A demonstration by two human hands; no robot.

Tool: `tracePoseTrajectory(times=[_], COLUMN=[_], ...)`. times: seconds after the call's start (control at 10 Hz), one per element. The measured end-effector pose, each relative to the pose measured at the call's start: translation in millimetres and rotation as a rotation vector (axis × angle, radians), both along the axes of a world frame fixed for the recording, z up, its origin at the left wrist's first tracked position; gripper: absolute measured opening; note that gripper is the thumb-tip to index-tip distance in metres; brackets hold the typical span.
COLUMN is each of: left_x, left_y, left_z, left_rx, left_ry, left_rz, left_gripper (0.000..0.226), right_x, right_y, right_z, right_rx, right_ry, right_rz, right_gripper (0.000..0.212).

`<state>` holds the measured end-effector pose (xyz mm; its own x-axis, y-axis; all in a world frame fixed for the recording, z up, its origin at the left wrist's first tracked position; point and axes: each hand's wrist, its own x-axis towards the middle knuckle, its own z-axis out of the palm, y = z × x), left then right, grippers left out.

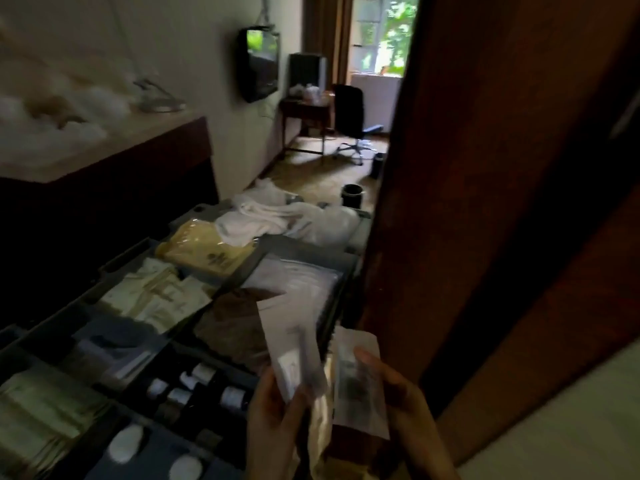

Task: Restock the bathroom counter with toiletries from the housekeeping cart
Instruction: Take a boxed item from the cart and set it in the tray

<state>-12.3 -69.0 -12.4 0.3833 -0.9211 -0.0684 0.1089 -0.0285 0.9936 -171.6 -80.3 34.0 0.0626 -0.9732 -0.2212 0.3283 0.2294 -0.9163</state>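
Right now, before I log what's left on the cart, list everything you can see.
cart: one, grey, lower left, split into compartments
towels: a heap, white, far end of the cart
yellow pack: one, yellow, in the cart next to the towels
sachets: a stack, cream, middle-left compartment
bottles: about five, white, dark near compartment
TV: one, black, on the wall
desk: one, brown, below the TV
chair: one, black, at the desk
bins: two, black, on the floor
door: one, brown, on the right
left hand: holds a white packet over the cart
right hand: holds a printed packet near the door
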Motion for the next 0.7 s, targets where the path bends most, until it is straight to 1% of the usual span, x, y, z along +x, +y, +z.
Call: tracePoseTrajectory(times=[0.1,0.2,0.3,0.4,0.5,0.6,0.7], left_x=[-36.8,-82.5,-136.8,-195.2,-257.5,-314.3,-364.1], left_y=[-1.5,-6.3,-2.7,7.5,24.6,43.9,62.3], left_z=[2.4,10.8,15.1,20.2,18.6,17.3,17.3], left_rx=[-0.019,-0.055,-0.093,-0.085,-0.061,-0.058,-0.075], left_ry=[-0.097,-0.078,-0.014,0.049,0.103,0.088,0.055], left_rz=[-0.215,-0.302,-0.426,-0.561,-0.680,-0.800,-0.905], left_gripper=[0.021,0.034,0.032,0.025,0.032,0.054,0.052], right_x=[-53.5,-95.2,-145.3,-190.0,-236.3,-287.1,-332.5], right_y=[13.6,26.2,43.9,69.9,98.6,129.1,154.8], right_z=[-9.2,-12.1,-24.4,-21.6,-16.4,-13.5,-9.9], right_rx=[-0.078,-0.106,-0.088,-0.062,-0.039,-0.016,0.006], right_ry=[0.254,0.322,0.317,0.270,0.241,0.313,0.323], right_rz=[0.001,-0.173,-0.367,-0.486,-0.652,-0.800,-0.876], right_gripper=[0.042,0.035,0.022,0.015,0.004,0.026,0.017])
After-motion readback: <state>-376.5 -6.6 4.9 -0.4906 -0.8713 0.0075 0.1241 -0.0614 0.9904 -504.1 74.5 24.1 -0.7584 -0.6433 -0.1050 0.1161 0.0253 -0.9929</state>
